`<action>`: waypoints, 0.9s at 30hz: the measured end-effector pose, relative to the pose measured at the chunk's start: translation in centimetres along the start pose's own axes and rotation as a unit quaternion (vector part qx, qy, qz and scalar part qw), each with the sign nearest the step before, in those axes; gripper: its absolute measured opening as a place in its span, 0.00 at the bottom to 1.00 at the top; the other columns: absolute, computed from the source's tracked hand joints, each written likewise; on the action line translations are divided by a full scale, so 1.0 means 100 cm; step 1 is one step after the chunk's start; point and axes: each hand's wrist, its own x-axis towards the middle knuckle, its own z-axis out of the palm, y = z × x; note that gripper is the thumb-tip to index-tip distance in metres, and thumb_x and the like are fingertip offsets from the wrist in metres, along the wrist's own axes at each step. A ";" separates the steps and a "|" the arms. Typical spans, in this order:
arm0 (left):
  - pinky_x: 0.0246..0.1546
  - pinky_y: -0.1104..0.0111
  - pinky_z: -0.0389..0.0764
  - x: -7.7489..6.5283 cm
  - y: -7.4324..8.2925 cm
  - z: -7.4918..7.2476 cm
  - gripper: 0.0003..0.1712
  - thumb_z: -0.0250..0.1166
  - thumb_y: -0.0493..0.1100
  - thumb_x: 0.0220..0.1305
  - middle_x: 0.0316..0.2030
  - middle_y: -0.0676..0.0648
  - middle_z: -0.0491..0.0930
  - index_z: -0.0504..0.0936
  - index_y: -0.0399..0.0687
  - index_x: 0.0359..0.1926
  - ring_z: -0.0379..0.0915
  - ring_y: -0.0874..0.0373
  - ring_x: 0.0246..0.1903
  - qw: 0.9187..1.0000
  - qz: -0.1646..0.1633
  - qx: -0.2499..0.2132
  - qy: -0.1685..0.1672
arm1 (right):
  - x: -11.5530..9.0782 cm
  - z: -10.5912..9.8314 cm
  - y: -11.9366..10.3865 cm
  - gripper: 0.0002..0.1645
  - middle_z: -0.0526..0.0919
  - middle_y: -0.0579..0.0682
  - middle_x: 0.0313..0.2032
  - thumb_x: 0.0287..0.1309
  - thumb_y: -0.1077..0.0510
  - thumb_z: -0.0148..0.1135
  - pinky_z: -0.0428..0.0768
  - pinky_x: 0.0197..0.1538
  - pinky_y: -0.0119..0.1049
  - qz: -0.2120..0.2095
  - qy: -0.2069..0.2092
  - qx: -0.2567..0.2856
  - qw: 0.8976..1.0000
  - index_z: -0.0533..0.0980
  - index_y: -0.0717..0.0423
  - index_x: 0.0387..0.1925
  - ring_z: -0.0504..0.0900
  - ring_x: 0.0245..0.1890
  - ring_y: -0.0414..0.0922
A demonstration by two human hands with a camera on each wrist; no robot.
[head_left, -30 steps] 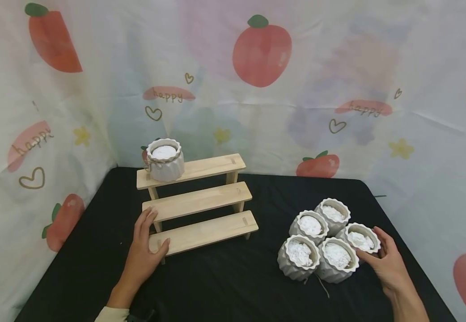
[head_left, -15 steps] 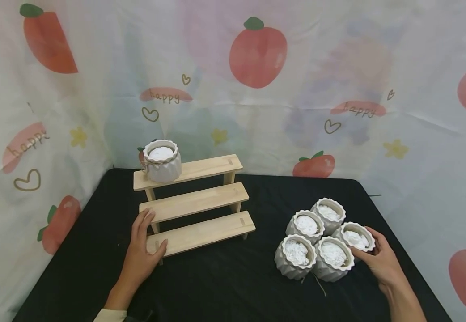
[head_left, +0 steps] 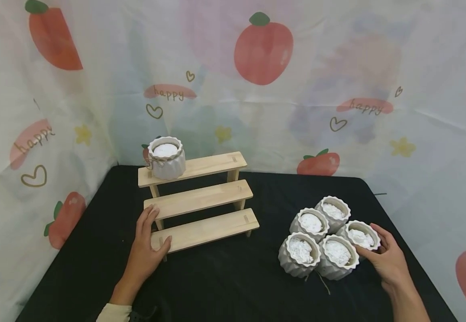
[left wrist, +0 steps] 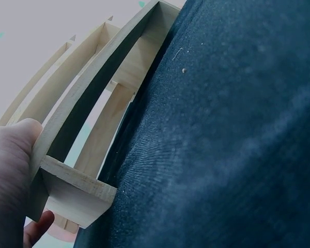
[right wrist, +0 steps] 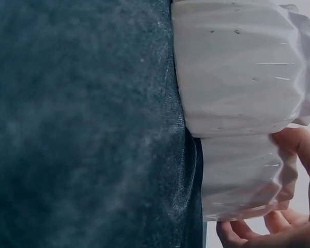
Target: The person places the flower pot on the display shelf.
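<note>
My left hand point(head_left: 142, 250) grips the left end of a three-tier wooden display stand point(head_left: 209, 230), thumb on the bottom shelf and fingers by the middle one. In the left wrist view the thumb point(left wrist: 26, 134) presses the front edge of the stand point(left wrist: 88, 85). At the right, my right hand point(head_left: 391, 261) holds a white fluted ceramic pot point(head_left: 357, 225) by its side, thumb in front and fingers behind. The right wrist view shows this held pot point(right wrist: 237, 175) low, beside a nearer pot point(right wrist: 237, 67). White crumpled filling shows inside the pots.
Several similar pots point(head_left: 339, 270) cluster against the held one, with loose twine point(head_left: 323, 284) in front. Another pot point(head_left: 174, 167), tied with twine, stands on the top shelf's left end. Black cloth point(head_left: 233, 281) covers the table; a fruit-print curtain point(head_left: 257, 116) encloses the back and sides.
</note>
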 end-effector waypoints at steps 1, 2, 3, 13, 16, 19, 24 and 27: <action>0.65 0.68 0.60 0.000 0.000 0.000 0.54 0.76 0.36 0.58 0.80 0.45 0.48 0.57 0.50 0.80 0.50 0.46 0.75 1.000 0.000 0.002 0.001 | 0.000 0.000 -0.001 0.51 0.72 0.27 0.55 0.55 0.68 0.77 0.72 0.45 0.16 0.009 0.007 -0.002 1.000 0.62 0.51 0.76 0.72 0.49 0.23; 0.65 0.67 0.61 0.000 0.000 0.001 0.54 0.76 0.36 0.58 0.80 0.45 0.48 0.57 0.50 0.80 0.50 0.46 0.75 1.000 0.000 0.002 0.002 | 0.000 0.000 -0.002 0.52 0.73 0.28 0.55 0.54 0.67 0.78 0.72 0.44 0.16 0.021 0.017 0.001 1.000 0.63 0.51 0.77 0.73 0.48 0.23; 0.64 0.66 0.61 0.000 0.000 0.001 0.54 0.76 0.35 0.58 0.80 0.45 0.48 0.58 0.50 0.80 0.50 0.46 0.75 1.000 0.001 0.002 0.003 | -0.001 0.000 -0.003 0.53 0.74 0.29 0.56 0.53 0.67 0.80 0.73 0.43 0.17 0.031 0.029 0.003 0.999 0.63 0.51 0.77 0.74 0.47 0.22; 0.65 0.74 0.56 0.000 0.000 0.000 0.55 0.77 0.32 0.56 0.80 0.45 0.48 0.58 0.50 0.80 0.51 0.44 0.75 1.000 0.006 0.004 0.011 | -0.003 -0.005 -0.028 0.55 0.76 0.44 0.63 0.45 0.75 0.80 0.75 0.42 0.16 0.093 0.142 0.152 0.974 0.69 0.50 0.74 0.76 0.53 0.34; 0.65 0.74 0.56 0.001 0.000 -0.001 0.56 0.77 0.32 0.56 0.80 0.46 0.48 0.57 0.51 0.81 0.51 0.44 0.75 1.000 0.004 0.007 0.009 | -0.004 -0.005 -0.031 0.56 0.74 0.47 0.68 0.44 0.74 0.81 0.74 0.41 0.16 0.106 0.154 0.145 0.972 0.68 0.49 0.75 0.75 0.54 0.35; 0.64 0.70 0.58 0.001 -0.001 -0.002 0.56 0.77 0.32 0.56 0.80 0.45 0.47 0.57 0.51 0.81 0.51 0.44 0.75 1.000 0.004 0.008 0.008 | -0.006 -0.005 -0.033 0.57 0.71 0.49 0.71 0.45 0.73 0.81 0.74 0.40 0.15 0.112 0.161 0.130 0.972 0.67 0.49 0.76 0.75 0.54 0.35; 0.62 0.65 0.62 0.000 -0.002 -0.001 0.56 0.77 0.32 0.56 0.80 0.45 0.47 0.57 0.50 0.81 0.51 0.45 0.75 1.000 0.008 0.007 0.011 | -0.008 -0.004 -0.038 0.57 0.71 0.52 0.72 0.44 0.70 0.83 0.72 0.41 0.14 0.097 0.179 0.090 0.975 0.68 0.47 0.76 0.74 0.58 0.36; 0.63 0.69 0.60 0.001 -0.001 0.000 0.56 0.77 0.31 0.56 0.80 0.45 0.47 0.57 0.50 0.81 0.51 0.45 0.75 1.000 0.012 0.003 0.011 | -0.009 -0.002 -0.043 0.56 0.74 0.53 0.69 0.44 0.68 0.84 0.72 0.43 0.14 0.079 0.204 0.045 0.975 0.69 0.47 0.75 0.75 0.57 0.36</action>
